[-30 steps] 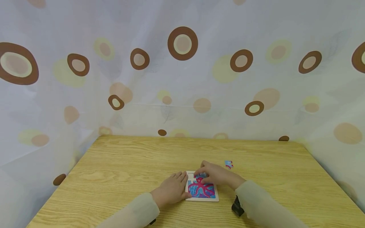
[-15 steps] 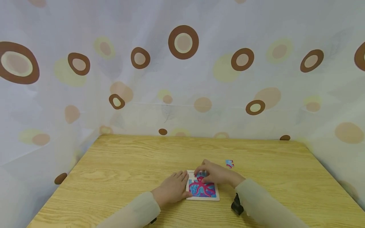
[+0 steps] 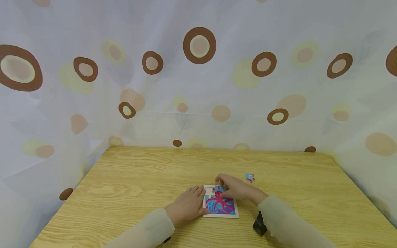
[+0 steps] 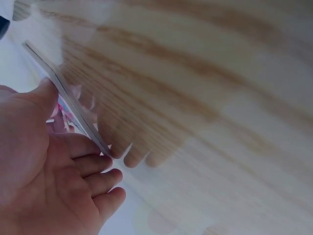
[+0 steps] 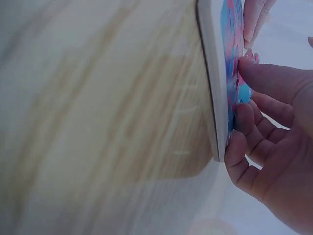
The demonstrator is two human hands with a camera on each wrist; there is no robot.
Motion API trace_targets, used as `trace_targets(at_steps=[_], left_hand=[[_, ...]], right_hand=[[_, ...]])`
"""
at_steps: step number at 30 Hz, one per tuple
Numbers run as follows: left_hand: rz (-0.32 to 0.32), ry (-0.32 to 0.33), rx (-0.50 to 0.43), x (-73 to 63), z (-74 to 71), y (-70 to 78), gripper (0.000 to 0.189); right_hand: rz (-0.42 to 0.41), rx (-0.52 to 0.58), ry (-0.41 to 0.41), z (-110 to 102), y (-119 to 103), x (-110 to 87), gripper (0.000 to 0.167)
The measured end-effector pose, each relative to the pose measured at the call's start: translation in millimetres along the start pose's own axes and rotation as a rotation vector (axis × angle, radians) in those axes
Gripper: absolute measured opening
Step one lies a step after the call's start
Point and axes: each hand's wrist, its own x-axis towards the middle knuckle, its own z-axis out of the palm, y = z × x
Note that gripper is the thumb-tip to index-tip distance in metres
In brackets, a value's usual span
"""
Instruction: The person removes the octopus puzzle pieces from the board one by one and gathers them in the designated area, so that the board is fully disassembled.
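Note:
A white-framed octopus jigsaw puzzle (image 3: 221, 206) lies on the table in the head view, with white backing bare at its upper left. My left hand (image 3: 187, 204) rests flat along the frame's left side, its thumb over the lower left corner. Over the upper right of the puzzle, my right hand (image 3: 237, 187) bends its fingers round a blue and pink puzzle piece (image 3: 219, 189). The right wrist view has this piece tilted out from the picture between thumb and index finger, while other fingertips touch the puzzle's edge. Part of the piece is hidden by the fingers.
A loose blue and pink puzzle piece (image 3: 250, 177) lies on the wooden table (image 3: 149, 172), beyond the right hand. White cloth (image 3: 198, 86) with brown and beige spots hangs behind the table and at both sides.
The right index finger has drawn back and up from the puzzle's upper left, uncovering more of the piece with the octopus's head. The left hand and the frame stay in place.

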Motion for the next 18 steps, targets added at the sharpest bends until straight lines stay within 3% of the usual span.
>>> trace_targets(at_steps=[4, 18], left_hand=[[-0.001, 0.001, -0.005, 0.1, -0.7, 0.1, 0.069], [-0.015, -0.019, -0.030, 1.9, 1.1, -0.6, 0.070]], right_hand=[[0.005, -0.009, 0.027, -1, 2, -1.3, 0.019], [0.083, 0.237, 0.114, -8, 11, -5.6, 0.004]])
